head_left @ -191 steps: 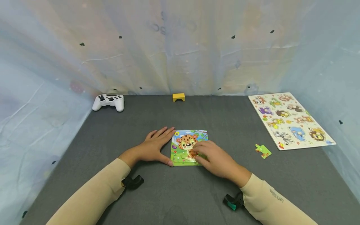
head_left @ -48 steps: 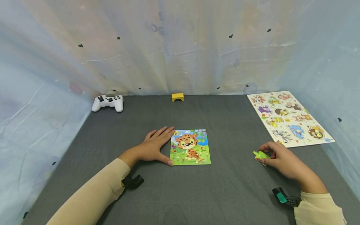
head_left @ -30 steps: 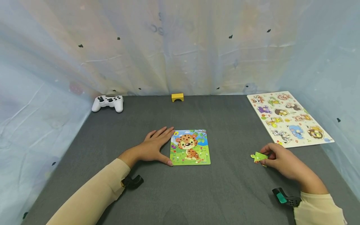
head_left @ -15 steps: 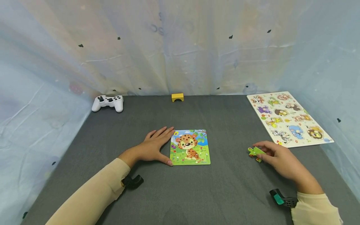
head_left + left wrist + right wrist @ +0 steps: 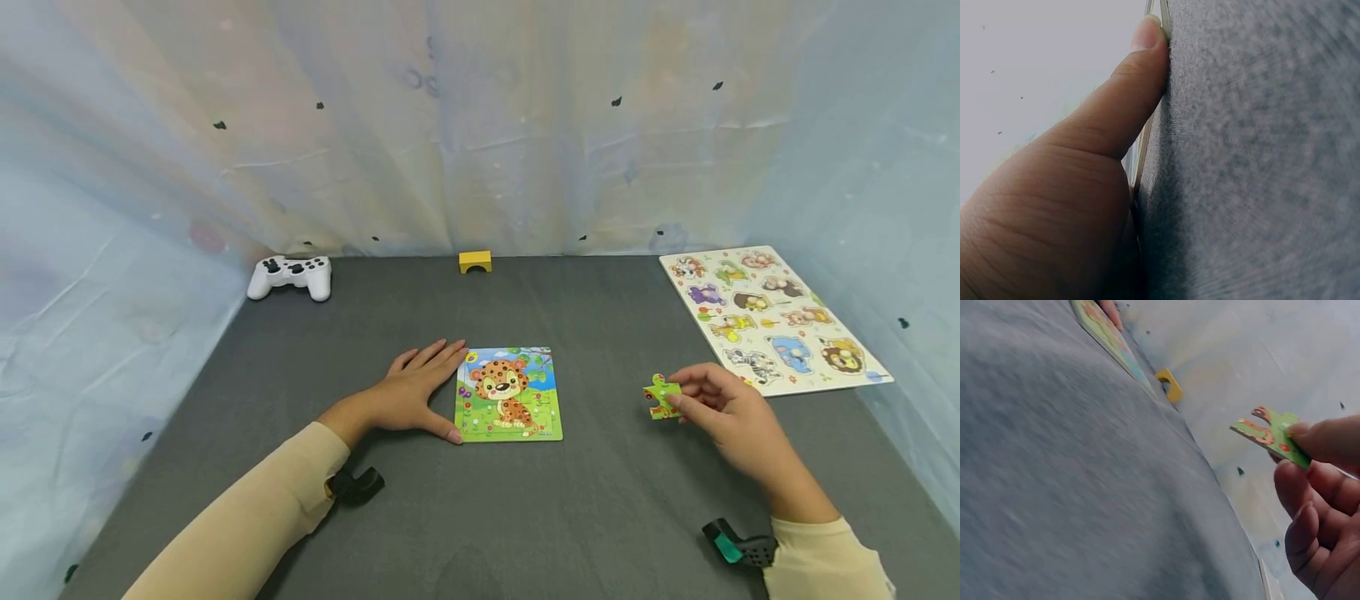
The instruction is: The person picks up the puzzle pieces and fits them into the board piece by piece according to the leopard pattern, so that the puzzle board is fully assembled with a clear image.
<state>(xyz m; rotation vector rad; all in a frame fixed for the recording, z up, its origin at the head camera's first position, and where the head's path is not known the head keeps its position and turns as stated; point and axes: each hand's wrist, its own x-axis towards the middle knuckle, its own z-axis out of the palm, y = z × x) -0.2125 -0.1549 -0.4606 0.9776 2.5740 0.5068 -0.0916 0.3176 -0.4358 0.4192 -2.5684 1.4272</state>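
A square leopard jigsaw puzzle (image 5: pixel 534 408) lies flat at the middle of the dark table. My left hand (image 5: pixel 414 392) rests along its left edge, fingers spread and straight, the thumb at the lower left corner. In the left wrist view, the thumb (image 5: pixel 1141 69) touches the board's thin edge. Off to the right, my right hand (image 5: pixel 731 417) pinches a green puzzle piece (image 5: pixel 662 398) between thumb and fingers, held above the table. The right wrist view has that puzzle piece (image 5: pixel 1272 437) lifted, with orange spotted print on it.
A white game controller (image 5: pixel 291 277) sits at the back left. At the back edge stands a yellow arch block (image 5: pixel 475 262). A large animal peg puzzle board (image 5: pixel 772 321) lies at the right, behind the right hand. Pale sheeting (image 5: pixel 525 150) encloses the table's back and sides.
My right hand left the leopard puzzle, took the loose green piece from the table at right, and has lifted, turned and carried it slightly left. The left hand stays put.
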